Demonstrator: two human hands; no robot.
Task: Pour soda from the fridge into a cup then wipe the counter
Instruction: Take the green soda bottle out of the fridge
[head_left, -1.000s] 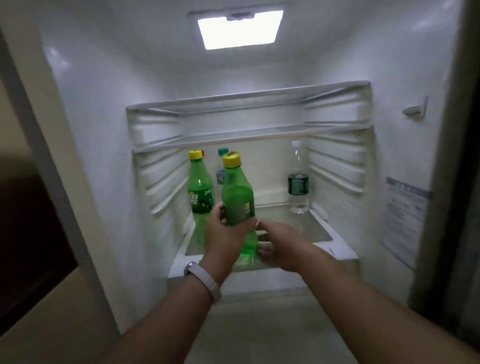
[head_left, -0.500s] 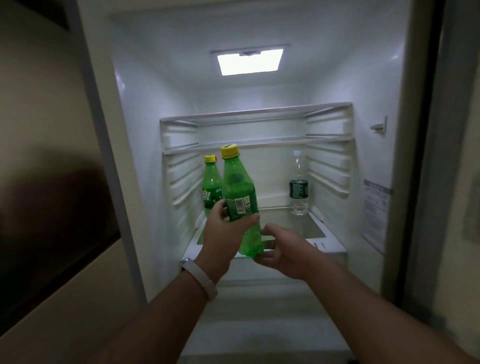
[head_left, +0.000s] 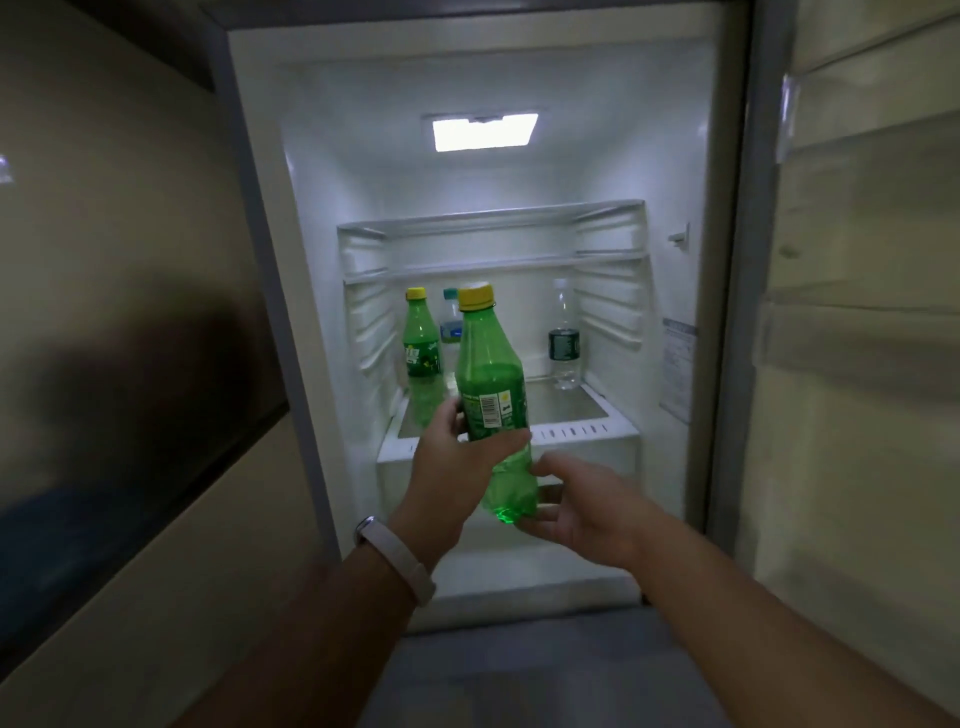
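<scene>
A: Since the green soda bottle (head_left: 491, 400) is out in front of the fridge (head_left: 613, 156), clear of the shelf (head_left: 571, 431), how would you say it handles?

B: Light to middling, I judge. It looks full or nearly so, the yellow cap (head_left: 475, 296) is on, and thin plastic gives under a squeeze. Straight from the cold it may be damp and slick, though I cannot see any wetness.

A: And the hold?

B: The left hand (head_left: 452, 462) is wrapped around the labelled waist, thumb across the front, holding the bottle upright. The right hand (head_left: 576, 504) is spread loosely, fingers curled under the base and seemingly touching it, closed on nothing. The waist is the sound place to grip; a palm under the base steadies it.

A: What sits inside?

B: On the shelf, a second green soda bottle (head_left: 422, 358) at the left, a clear bottle with a blue label (head_left: 450, 327) just behind it, and a clear water bottle with a dark label (head_left: 563, 343) well apart to the right. All stand capped and upright. No cup or counter shows here.
</scene>
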